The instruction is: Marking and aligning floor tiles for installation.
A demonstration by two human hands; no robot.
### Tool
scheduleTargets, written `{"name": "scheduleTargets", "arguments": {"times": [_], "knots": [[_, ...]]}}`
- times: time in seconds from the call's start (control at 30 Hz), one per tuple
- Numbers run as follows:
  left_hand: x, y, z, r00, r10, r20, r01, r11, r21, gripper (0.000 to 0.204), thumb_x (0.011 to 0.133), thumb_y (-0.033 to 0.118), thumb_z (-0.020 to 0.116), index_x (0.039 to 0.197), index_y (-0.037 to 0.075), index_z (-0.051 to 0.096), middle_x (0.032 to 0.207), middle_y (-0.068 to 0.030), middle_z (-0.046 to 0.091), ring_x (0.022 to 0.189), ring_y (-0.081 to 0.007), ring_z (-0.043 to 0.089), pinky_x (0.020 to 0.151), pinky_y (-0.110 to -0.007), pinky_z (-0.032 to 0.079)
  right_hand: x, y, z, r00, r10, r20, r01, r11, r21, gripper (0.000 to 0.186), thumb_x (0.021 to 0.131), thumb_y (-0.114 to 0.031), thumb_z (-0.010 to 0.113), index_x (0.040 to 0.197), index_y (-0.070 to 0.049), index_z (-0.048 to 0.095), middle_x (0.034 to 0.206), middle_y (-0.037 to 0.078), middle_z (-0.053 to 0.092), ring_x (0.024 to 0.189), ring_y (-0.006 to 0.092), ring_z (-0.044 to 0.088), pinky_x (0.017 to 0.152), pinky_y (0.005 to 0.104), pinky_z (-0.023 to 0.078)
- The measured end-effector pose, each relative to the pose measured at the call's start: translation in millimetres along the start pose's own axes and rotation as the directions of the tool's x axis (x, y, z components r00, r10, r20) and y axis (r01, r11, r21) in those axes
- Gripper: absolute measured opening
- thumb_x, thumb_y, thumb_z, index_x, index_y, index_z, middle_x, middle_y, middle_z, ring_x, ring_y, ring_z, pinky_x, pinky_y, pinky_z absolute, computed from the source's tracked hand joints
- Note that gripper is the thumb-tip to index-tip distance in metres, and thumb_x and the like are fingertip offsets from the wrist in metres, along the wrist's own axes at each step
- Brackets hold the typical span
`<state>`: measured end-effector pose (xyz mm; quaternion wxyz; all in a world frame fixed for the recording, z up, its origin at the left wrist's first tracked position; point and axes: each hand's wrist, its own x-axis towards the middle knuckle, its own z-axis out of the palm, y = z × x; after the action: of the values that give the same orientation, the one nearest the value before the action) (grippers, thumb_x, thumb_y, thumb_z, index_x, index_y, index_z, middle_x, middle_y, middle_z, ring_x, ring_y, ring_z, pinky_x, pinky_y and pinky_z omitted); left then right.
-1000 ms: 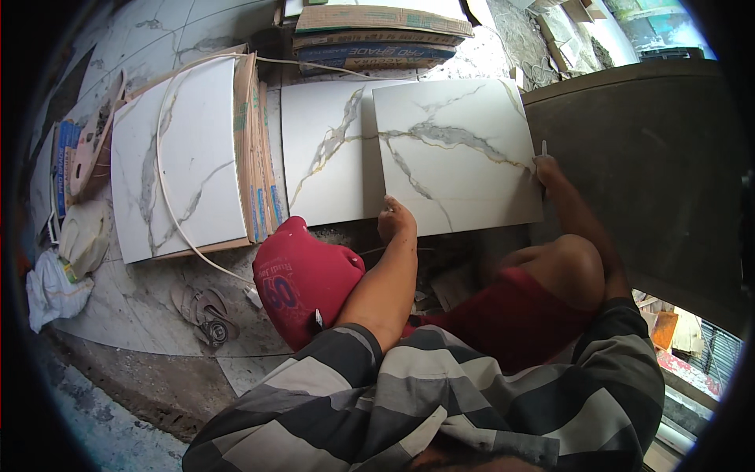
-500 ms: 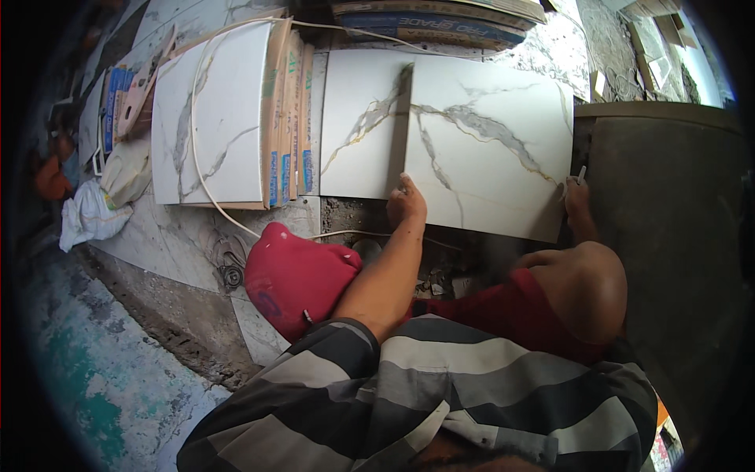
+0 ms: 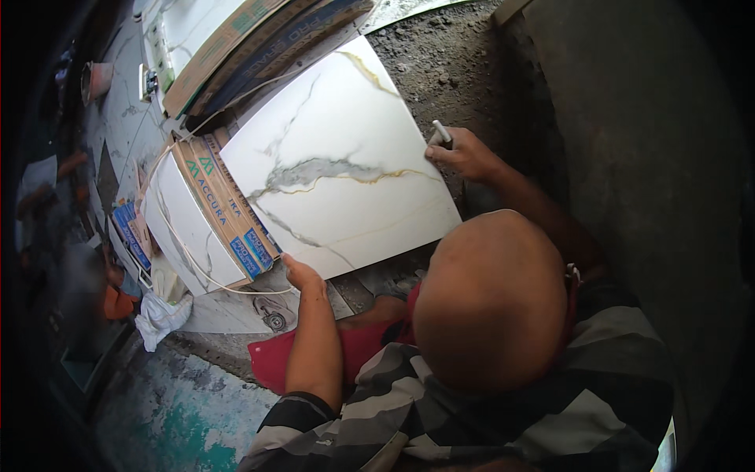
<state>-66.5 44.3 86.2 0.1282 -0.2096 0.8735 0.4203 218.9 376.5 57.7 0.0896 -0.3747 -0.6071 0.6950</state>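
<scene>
A large square white tile with grey and gold marble veins lay slantwise before the person, its left edge alongside a stack of brown cardboard cartons with blue print and its right edge over dark, crumbly soil. The left hand gripped the tile's near left corner, fingers clamped on it, thumb uppermost. The right hand had its thumb and fingers clamped on the right edge, and a slim white stick poked up between those fingers. Whether the tile rested on anything beneath could not be told.

A thin white cord looped over a white marbled tile beside the cartons. Beyond the far edge stood more brown and blue cartons. A crumpled white bag lay at the left, a grey sandal near the left hand, and a broad dark panel filled the right side. A bare bent knee rose near the tile's near right corner.
</scene>
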Motion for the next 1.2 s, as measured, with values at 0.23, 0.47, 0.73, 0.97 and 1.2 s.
{"name": "scheduleTargets", "arguments": {"times": [0.23, 0.47, 0.73, 0.97, 1.2], "knots": [[29, -14, -26, 0.989, -0.147, -0.002, 0.147, 0.986, 0.084, 0.066, 0.093, 0.055, 0.045, 0.12, -0.004, 0.057, 0.116, -0.016, 0.063, 0.099, -0.0311, 0.064, 0.085, -0.041, 0.052, 53, 2, -3, 0.939, -0.01, 0.344, -0.007, 0.999, 0.049, 0.024, 0.076, -0.021, 0.077, 0.082, 0.001, 0.068, 0.076, 0.011, 0.068, 0.069, 0.0173, 0.061, 0.066, 0.0332, 0.048], [47, -23, -46, 0.982, -0.182, -0.046, 0.183, 0.983, 0.028, 0.066, 0.094, 0.054, 0.044, 0.124, -0.004, 0.054, 0.122, -0.0161, 0.06, 0.106, -0.0307, 0.061, 0.09, -0.041, 0.051, 76, 13, 15, 0.837, 0.108, 0.536, -0.125, 0.992, -0.004, 0.026, 0.077, -0.022, 0.08, 0.083, -0.001, 0.067, 0.077, 0.007, 0.067, 0.073, 0.0133, 0.061, 0.068, 0.0294, 0.048], [17, -5, 25, 0.991, -0.114, 0.071, 0.113, 0.993, 0.017, 0.064, 0.094, 0.052, 0.046, 0.118, -0.006, 0.057, 0.113, -0.0151, 0.064, 0.096, -0.03, 0.064, 0.083, -0.04, 0.053, 61, 31, -12, 0.962, 0.223, 0.156, -0.26, 0.923, 0.283, 0.02, 0.079, -0.016, 0.075, 0.084, 0.001, 0.066, 0.069, 0.004, 0.063, 0.066, 0.0132, 0.058, 0.063, 0.0301, 0.047], [-3, 13, 119, 0.992, -0.097, 0.076, 0.088, 0.989, 0.116, 0.068, 0.095, 0.053, 0.046, 0.11, -0.011, 0.061, 0.103, -0.0184, 0.066, 0.089, -0.0281, 0.064, 0.079, -0.038, 0.052, 58, 48, -44, 0.936, 0.146, -0.321, -0.112, 0.986, 0.122, 0.016, 0.083, -0.015, 0.069, 0.09, -0.002, 0.065, 0.077, 0.004, 0.063, 0.072, 0.0118, 0.057, 0.069, 0.0296, 0.047], [-34, 12, 156, 0.98, -0.043, 0.193, 0.014, 0.989, 0.149, 0.066, 0.098, 0.05, 0.042, 0.11, -0.011, 0.063, 0.103, -0.0194, 0.067, 0.092, -0.0294, 0.065, 0.084, -0.037, 0.05, 53, 73, -56, 0.752, 0.157, -0.64, -0.283, 0.954, -0.099, 0.026, 0.082, -0.024, 0.07, 0.088, 0.001, 0.064, 0.076, 0.013, 0.065, 0.071, 0.022, 0.062, 0.07, 0.0376, 0.05]]}}
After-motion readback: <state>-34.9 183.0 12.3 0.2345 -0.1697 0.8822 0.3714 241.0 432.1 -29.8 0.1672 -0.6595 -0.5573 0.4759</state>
